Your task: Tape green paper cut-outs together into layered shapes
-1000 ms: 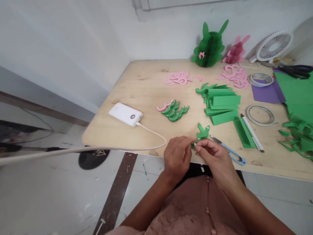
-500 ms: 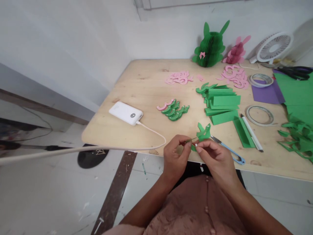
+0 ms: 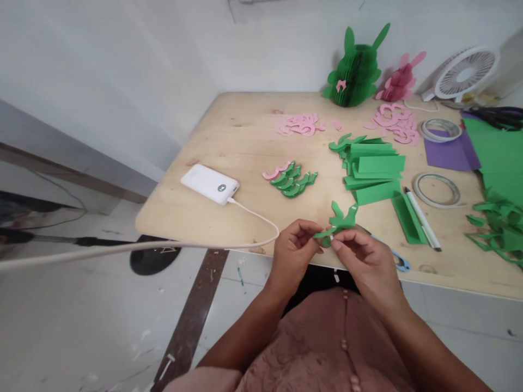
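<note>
Between my two hands, at the table's front edge, is a green paper cutout (image 3: 326,240) with a small white tab on it. Both my left hand (image 3: 295,251) and my right hand (image 3: 365,258) pinch it by thumb and fingertips. Just beyond the fingers sits another wavy green paper piece (image 3: 343,218), and I cannot tell whether it is joined to the held one. Blue-handled thread snips (image 3: 402,262) lie partly hidden behind my right hand. Farther back is a small pile of curved green cutouts (image 3: 295,182), with a pink one (image 3: 275,171) beside it.
A white power bank (image 3: 210,184) with a cable (image 3: 261,220) lies left. Right of my hands are folded green strips (image 3: 378,169), a marker (image 3: 423,220), tape rolls (image 3: 436,190) and green scraps (image 3: 500,223). Paper rabbits (image 3: 354,76) and a fan (image 3: 466,73) stand against the wall.
The green cutout between my fingers now shows more of its surface and its left end has turned outward. My right hand covers more of the snips. The view has shifted slightly.
</note>
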### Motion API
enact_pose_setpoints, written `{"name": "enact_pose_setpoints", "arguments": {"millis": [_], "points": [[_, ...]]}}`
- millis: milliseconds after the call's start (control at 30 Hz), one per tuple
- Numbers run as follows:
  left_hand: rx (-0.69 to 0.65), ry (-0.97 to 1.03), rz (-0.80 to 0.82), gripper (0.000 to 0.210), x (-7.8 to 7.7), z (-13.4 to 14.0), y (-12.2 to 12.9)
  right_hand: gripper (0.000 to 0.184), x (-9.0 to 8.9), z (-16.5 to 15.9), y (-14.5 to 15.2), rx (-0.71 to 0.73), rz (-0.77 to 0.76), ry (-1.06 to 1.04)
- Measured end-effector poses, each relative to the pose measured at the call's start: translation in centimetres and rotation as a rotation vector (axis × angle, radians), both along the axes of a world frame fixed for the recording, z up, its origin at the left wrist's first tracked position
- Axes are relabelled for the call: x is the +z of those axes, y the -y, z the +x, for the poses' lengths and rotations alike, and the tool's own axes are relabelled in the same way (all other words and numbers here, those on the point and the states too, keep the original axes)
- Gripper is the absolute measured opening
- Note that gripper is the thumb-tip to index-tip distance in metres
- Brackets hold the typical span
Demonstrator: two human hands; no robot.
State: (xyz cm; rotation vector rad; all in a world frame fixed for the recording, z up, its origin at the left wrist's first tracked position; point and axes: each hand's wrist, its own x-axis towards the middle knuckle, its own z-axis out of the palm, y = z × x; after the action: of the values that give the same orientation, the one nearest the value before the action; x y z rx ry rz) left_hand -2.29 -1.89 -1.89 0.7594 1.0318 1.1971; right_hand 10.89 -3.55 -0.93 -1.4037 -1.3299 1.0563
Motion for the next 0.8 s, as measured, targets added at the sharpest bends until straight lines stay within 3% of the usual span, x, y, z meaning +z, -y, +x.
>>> {"name": "enact_pose_setpoints", "arguments": {"millis": [367, 800], "points": [[0.143, 0.084, 0.001, 0.018, 0.2, 0.5, -0.3, 0.007, 0.5, 0.3, 0.3, 0.037, 0.008, 0.017], [0.275, 0.145, -0.052, 0.021, 0.8, 1.5, -0.5, 0.014, 0.7, -0.2, 0.0, -0.031, 0.109, 0.197]]}}
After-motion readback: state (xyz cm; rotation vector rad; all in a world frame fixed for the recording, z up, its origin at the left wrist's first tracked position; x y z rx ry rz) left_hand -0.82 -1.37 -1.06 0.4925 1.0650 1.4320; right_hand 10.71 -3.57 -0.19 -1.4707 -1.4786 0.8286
